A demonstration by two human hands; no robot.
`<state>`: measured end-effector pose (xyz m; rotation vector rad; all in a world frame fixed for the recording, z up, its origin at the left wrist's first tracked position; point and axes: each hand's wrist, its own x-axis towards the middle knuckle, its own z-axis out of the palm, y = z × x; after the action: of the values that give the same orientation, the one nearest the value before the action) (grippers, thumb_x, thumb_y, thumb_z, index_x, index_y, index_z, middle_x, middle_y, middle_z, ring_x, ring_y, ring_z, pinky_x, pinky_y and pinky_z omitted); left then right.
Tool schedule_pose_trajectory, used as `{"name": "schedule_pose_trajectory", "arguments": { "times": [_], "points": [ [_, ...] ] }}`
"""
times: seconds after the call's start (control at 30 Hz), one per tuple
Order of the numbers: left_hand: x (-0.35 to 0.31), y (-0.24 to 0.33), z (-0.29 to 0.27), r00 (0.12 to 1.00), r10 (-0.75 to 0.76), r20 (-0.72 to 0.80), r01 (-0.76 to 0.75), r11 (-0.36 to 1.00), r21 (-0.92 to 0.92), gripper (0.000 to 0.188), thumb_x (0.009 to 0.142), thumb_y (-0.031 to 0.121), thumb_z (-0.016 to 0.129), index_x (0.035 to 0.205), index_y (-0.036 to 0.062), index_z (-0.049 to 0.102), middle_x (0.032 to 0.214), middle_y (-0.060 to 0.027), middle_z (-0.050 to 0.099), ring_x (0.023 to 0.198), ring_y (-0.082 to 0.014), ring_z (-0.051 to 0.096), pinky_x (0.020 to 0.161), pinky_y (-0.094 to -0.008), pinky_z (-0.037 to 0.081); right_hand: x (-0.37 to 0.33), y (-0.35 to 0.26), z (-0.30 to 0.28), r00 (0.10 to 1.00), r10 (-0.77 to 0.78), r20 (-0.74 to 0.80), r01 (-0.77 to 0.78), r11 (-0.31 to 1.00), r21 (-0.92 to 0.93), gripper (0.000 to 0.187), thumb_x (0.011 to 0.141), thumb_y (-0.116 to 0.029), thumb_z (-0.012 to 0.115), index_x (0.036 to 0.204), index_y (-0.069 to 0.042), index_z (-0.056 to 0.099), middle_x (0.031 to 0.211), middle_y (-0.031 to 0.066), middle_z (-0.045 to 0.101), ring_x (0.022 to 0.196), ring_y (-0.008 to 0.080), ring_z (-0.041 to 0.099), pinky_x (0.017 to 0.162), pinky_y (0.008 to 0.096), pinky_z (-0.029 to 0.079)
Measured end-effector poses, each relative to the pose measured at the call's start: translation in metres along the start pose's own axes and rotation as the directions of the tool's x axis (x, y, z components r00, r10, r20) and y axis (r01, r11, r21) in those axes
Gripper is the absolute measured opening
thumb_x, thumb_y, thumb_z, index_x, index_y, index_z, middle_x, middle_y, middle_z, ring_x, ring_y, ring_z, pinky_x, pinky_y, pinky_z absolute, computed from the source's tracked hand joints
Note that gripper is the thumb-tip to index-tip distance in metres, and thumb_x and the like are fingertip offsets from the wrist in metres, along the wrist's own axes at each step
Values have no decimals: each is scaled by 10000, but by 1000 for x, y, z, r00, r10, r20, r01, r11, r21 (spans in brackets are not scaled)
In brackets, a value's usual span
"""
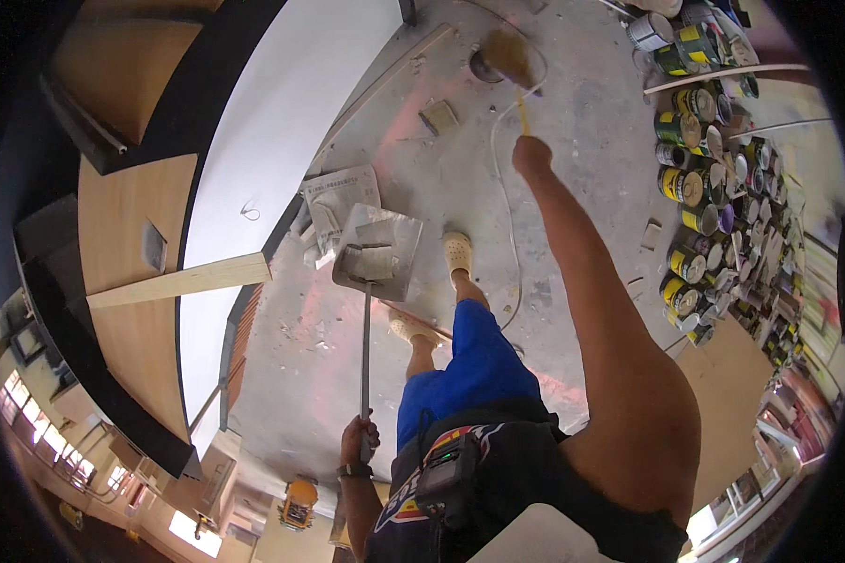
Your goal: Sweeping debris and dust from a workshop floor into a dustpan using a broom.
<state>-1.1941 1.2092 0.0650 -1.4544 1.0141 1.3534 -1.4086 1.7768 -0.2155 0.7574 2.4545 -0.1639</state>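
**Sweeping in hand: dustpan and broom both gripped**

The left hand (359, 441) is clenched round the long metal handle of a dustpan (378, 251), whose grey pan sits on the dusty concrete floor (591, 122) just beside the person's pale shoes. The right hand (531, 153), arm fully extended, grasps the yellow handle of a broom (509, 54); its bristle head is blurred, further out on the floor. Crumpled newspaper (341, 197) lies touching the pan's far side. Paint tins (690, 188) crowd the right edge.
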Motion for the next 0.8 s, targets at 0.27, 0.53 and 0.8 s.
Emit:
{"name": "schedule_pose_trajectory", "arguments": {
  "times": [0.27,0.53,0.8],
  "points": [
    [9,-26,-24,1000,18,7,-18,1000,7,237,829,191,416,1011,41,442,557,-32,417,412,-116,387,353,-229,331,-145,-23,34,929,-363,69,365,931,-10,343,764,-81,451,1036,127,460,673,171,597,615,281,608,502,360,482],
    [7,-51,-47,998,-37,-47,32,994,-108,219,815,173,421,996,53,448,561,-36,437,405,-120,382,355,-239,327,-192,-12,-6,954,-247,168,192,937,291,432,689,-92,481,1119,-56,480,855,160,605,801,326,582,711,403,462],
    [-18,-78,-81,998,-51,38,62,918,-392,234,805,183,450,1012,75,454,558,-21,433,404,-118,385,347,-232,312,-16,-16,-52,984,177,-17,-175,982,76,321,773,-176,492,1064,-43,481,890,149,602,836,305,590,681,371,493]
  ]
}}
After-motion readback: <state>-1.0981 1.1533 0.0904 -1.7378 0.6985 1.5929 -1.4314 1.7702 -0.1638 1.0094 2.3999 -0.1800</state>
